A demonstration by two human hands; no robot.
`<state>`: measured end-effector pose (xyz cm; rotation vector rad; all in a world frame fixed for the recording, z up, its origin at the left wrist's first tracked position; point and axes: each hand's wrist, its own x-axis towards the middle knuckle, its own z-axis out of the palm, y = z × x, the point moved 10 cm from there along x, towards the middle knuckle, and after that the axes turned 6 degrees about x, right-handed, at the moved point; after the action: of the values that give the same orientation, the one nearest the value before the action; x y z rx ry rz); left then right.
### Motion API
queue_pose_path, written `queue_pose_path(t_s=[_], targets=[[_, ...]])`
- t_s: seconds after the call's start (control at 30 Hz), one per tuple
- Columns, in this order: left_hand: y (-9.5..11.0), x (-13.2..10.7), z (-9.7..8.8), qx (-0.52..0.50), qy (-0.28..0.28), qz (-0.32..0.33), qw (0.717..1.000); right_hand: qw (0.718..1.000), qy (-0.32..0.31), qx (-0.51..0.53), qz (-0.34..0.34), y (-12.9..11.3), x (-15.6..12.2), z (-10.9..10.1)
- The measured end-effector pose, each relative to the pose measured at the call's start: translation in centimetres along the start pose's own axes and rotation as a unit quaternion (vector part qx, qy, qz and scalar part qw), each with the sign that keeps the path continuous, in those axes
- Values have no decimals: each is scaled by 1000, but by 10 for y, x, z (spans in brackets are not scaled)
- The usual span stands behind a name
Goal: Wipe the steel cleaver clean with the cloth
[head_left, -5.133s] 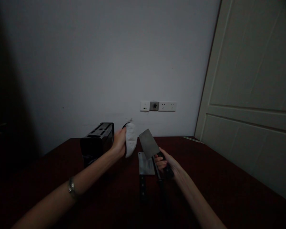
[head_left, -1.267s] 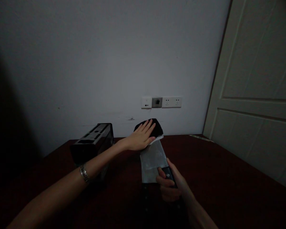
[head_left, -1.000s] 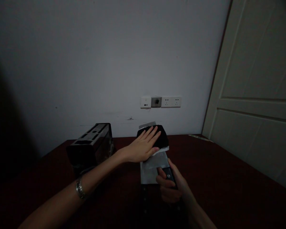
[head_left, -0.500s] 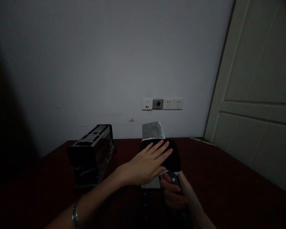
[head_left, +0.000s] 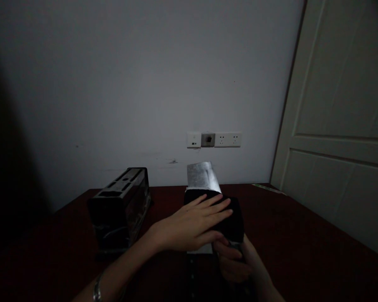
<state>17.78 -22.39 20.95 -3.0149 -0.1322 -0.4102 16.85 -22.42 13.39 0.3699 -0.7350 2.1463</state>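
Observation:
A broad-bladed cleaver [head_left: 202, 176] is raised at the middle, its shiny blade end pointing toward the wall. Over the rest of its blade lies a black cloth [head_left: 234, 224] with white edging. My left hand [head_left: 195, 224] rests flat on the cloth, fingers stretched out. My right hand [head_left: 234, 262] is closed round the cleaver's handle, which is mostly hidden under the cloth and fingers. Below my hands shows part of a second blade [head_left: 200, 248], with what looks like a dark riveted handle [head_left: 192, 272]; most of it is covered or too dark to make out.
A dark knife block [head_left: 122, 201] with slots in its top stands at the left on the dark red table [head_left: 280, 235]. Behind the table, sockets [head_left: 227, 139] sit on the pale wall. A door panel [head_left: 340, 176] borders the right side, with a thin strip [head_left: 269, 189] lying nearby.
My left hand and the cloth have slid down the blade toward the handle, so more of the blade end shows. The handle is now more covered. The view has shifted slightly.

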Motion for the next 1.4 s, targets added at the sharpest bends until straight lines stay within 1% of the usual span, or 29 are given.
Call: queue_pose_path(t_s=[0.1, 0.17, 0.2, 0.27, 0.33, 0.43, 0.5, 0.53, 0.57, 0.6, 0.63, 0.67, 0.7, 0.77, 0.8, 0.83, 0.87, 0.9, 1.0, 1.07, 1.13, 1.2, 1.27, 1.3, 1.33, 1.37, 1.4], targets=[[3, -4, -4, -22, -4, 17, 1000, 999, -33, -20, 36, 7, -1, -1], [5, -6, -6, -33, -6, 28, 999, 997, -44, -41, 53, 9, -5, -6], [6, -7, -6, -38, -7, 33, 999, 997, -29, -56, 54, 8, -7, -12], [6, -7, -6, -49, -12, 40, 998, 994, 20, -90, 52, 5, -12, -28], [6, -7, -6, -63, -15, 47, 997, 991, 54, -114, 52, 2, -17, -38], [4, -8, -8, -95, -10, 49, 994, 990, 62, -116, 57, 3, -18, -42], [0, -10, -14, -133, 13, 52, 990, 990, 55, -112, 68, 7, -15, -37], [-3, -12, -19, -154, 35, 47, 986, 990, 56, -107, 68, 8, -12, -33], [-9, -14, -26, -176, 67, 33, 982, 992, 63, -96, 59, 7, -10, -30], [-19, -17, -34, -195, 109, 4, 975, 993, 69, -84, 48, 6, -7, -26], [-33, -23, -44, -208, 160, -41, 964, 994, 82, -66, 23, 2, -4, -22], [-50, -31, -54, -215, 220, -96, 947, 995, 85, -50, 4, 0, -1, -18], [-67, -43, -63, -215, 284, -154, 922, 996, 83, -40, -9, -2, 1, -13], [-93, -70, -78, -202, 397, -250, 860, 997, 66, -33, -17, -2, 3, -4], [-102, -81, -83, -196, 437, -281, 832, 997, 62, -35, -16, -2, 4, -2], [-108, -88, -86, -193, 463, -302, 811, 997, 64, -37, -17, -2, 4, -3], [-113, -92, -87, -195, 475, -316, 798, 997, 65, -39, -15, -2, 3, -4], [-117, -94, -87, -199, 479, -324, 791, 997, 69, -41, -13, -1, 2, -5], [-125, -93, -85, -219, 477, -330, 784, 995, 87, -44, -11, -1, 0, -11], [-131, -95, -83, -246, 489, -329, 770, 993, 102, -47, -20, -3, -2, -15], [-140, -99, -75, -308, 501, -332, 738, 993, 105, -49, -33, -6, -2, -16], [-150, -101, -61, -401, 497, -337, 692, 994, 89, -48, -34, -7, 0, -14], [-157, -99, -41, -497, 465, -347, 645, 996, 66, -44, -31, -8, 1, -10], [-159, -98, -30, -534, 442, -357, 627, 997, 60, -42, -33, -9, 1, -9], [-159, -97, -21, -561, 412, -369, 616, 997, 57, -42, -38, -10, 1, -9], [-158, -95, -13, -573, 380, -380, 619, 997, 57, -42, -41, -12, 0, -9], [-157, -95, -12, -558, 361, -385, 640, 997, 57, -41, -42, -12, 0, -9]])
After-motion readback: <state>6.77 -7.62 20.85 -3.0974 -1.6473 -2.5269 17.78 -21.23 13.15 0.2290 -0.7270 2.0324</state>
